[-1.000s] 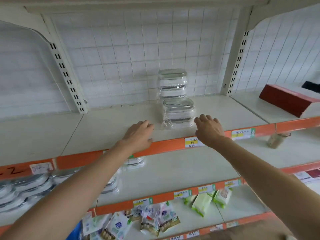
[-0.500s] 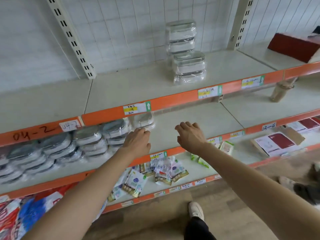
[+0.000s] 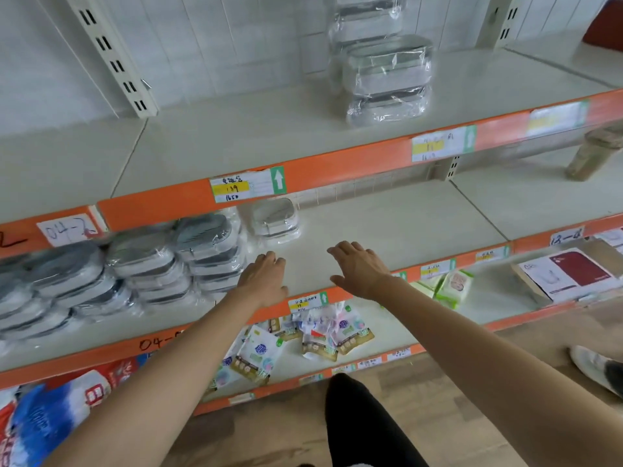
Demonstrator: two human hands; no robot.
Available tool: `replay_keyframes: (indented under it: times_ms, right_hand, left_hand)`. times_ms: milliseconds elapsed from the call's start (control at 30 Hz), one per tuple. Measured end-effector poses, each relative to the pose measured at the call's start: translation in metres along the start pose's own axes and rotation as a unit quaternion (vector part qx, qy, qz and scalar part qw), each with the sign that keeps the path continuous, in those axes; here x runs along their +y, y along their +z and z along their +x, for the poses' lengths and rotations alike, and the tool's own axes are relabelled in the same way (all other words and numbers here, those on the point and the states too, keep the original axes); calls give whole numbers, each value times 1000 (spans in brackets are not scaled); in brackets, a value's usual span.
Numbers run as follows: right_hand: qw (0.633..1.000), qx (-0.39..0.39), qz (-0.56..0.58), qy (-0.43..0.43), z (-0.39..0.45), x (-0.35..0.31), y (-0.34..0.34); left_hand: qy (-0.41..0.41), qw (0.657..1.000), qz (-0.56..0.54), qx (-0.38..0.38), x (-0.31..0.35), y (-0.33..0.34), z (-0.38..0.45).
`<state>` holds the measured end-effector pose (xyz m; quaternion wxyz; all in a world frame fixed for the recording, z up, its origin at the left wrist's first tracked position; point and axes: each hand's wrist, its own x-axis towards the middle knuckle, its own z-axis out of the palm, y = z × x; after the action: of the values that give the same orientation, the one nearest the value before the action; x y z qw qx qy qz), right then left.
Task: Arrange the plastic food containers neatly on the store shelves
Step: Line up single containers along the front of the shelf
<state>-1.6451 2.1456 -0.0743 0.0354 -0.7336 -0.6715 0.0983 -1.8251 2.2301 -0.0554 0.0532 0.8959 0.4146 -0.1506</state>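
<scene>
both hands dropped to middle shelf (image 3: 387, 224) — left hand (image 3: 264, 278), right hand (image 3: 359, 267) fingers spread, empty; tag (image 3: 247, 185) reads "139".

On the upper shelf (image 3: 236, 139) stands a stack of clear plastic food containers (image 3: 387, 79) in shiny wrap, one upon another, upright; behind it, nearer the back wall, a second stack (image 3: 365, 18) rises, cut off by the top edge. On the shelf below (image 3: 387, 224), under that upper shelf's left part, many wrapped containers with grey lids (image 3: 141, 264) lie in leaning, overlapping piles. Just right of these piles sits a single pale container (image 3: 274, 219), flat, lid up, towards the back.
</scene>
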Motion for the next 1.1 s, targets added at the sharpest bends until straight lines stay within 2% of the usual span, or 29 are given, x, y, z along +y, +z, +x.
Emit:
replay_keyframes:
  times_ms: [200, 400, 533, 633, 833, 1000, 1100]
  right_hand:
    - [998, 12, 51, -29, 89, 21, 34]
    - [989, 30, 144, -20, 182, 12, 84]
    - [989, 106, 101, -31, 249, 0, 90]
    - [994, 77, 61, -51, 283, -8, 92]
    - [993, 72, 53, -78, 245, 3, 91]
    - [996, 62, 41, -58, 180, 13, 91]
    - [998, 49, 18, -32, 153, 15, 88]
  left_hand:
    - [-66, 992, -88, 69, -13, 38, 66]
    - [-116, 969, -195, 102, -23, 76, 113]
    - [-124, 934, -273, 192, -30, 109, 126]
    - [-118, 925, -289, 216, -38, 124, 133]
    - [-116, 924, -287, 223, -43, 121, 137]
    - [-86, 942, -293, 143, -42, 117, 136]
    - [-44, 944, -301, 126, -34, 110, 133]
